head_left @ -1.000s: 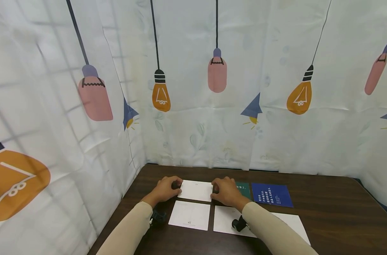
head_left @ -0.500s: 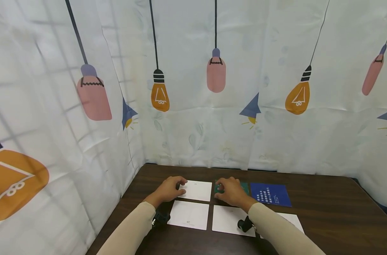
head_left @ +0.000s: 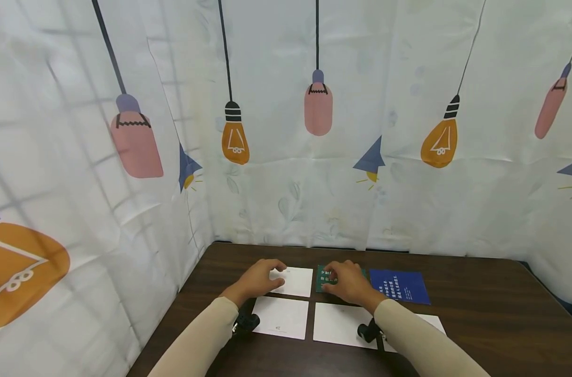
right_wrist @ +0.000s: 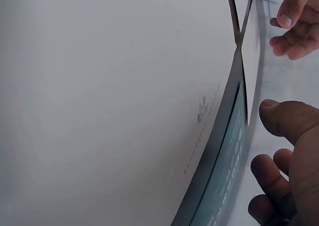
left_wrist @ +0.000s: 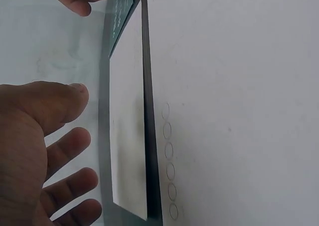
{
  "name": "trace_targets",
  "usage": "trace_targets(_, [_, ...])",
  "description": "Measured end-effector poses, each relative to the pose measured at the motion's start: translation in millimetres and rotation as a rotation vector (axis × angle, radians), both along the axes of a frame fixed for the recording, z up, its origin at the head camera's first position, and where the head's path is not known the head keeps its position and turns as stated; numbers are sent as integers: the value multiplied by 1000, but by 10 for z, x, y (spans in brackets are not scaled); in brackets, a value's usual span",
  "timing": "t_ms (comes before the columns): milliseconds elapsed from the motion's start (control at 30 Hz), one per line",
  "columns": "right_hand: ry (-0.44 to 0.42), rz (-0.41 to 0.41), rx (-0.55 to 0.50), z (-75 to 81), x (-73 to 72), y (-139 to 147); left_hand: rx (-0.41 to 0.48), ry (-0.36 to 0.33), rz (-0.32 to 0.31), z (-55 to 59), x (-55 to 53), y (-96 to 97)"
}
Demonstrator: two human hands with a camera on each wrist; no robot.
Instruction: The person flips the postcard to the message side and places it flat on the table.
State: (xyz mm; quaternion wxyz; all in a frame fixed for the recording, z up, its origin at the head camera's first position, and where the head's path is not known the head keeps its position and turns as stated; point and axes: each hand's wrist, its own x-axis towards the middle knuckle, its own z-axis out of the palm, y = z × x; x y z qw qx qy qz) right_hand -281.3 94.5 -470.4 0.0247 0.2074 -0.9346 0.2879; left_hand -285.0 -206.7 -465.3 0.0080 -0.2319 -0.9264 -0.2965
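My left hand [head_left: 256, 280] hovers at the left edge of a white card [head_left: 296, 283] in the back row, fingers loosely bent around nothing. In the left wrist view, thumb and fingers of that hand [left_wrist: 35, 146] are spread apart, with a gap between them and the card. My right hand [head_left: 350, 284] is above a green card [head_left: 321, 278] with white lettering, partly hiding it. The right wrist view has this hand [right_wrist: 299, 151] with thumb and fingers apart, holding nothing.
A blue card [head_left: 403, 287] with white writing lies right of the green one. The front row has white cards: one at left [head_left: 281, 319], one in the middle [head_left: 335, 322], one at right [head_left: 434, 321] partly under my right sleeve. A printed curtain [head_left: 286, 199] stands behind the dark wooden table [head_left: 493, 314].
My right hand has let go of the back-row white card and moved right, over the green card. My left hand has released the card's left edge and shifted slightly right. The card stays flat.
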Motion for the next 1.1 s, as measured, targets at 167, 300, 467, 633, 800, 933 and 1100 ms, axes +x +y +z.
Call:
trace_targets(167, [-14,-20,-7,8,-3,67,-14,2,-13,17,6,93])
trace_targets(300, [-28,-45,-17,12,-5,115,-16,3,-28,36,9,162])
trace_targets(467, [-31,-60,-22,3,2,165,-24,10,-44,65,14,231])
trace_targets(633, [-13,-71,-9,-20,-9,228,-30,6,-53,69,6,288])
trace_targets(800, [-5,-75,-3,-10,-5,305,-52,9,-54,50,-29,344])
trace_targets(933, [-15,-78,6,-13,-1,348,-57,-2,-53,35,-46,381])
trace_targets(1100, [-15,-82,16,-9,2,381,-60,-9,-51,55,-37,432])
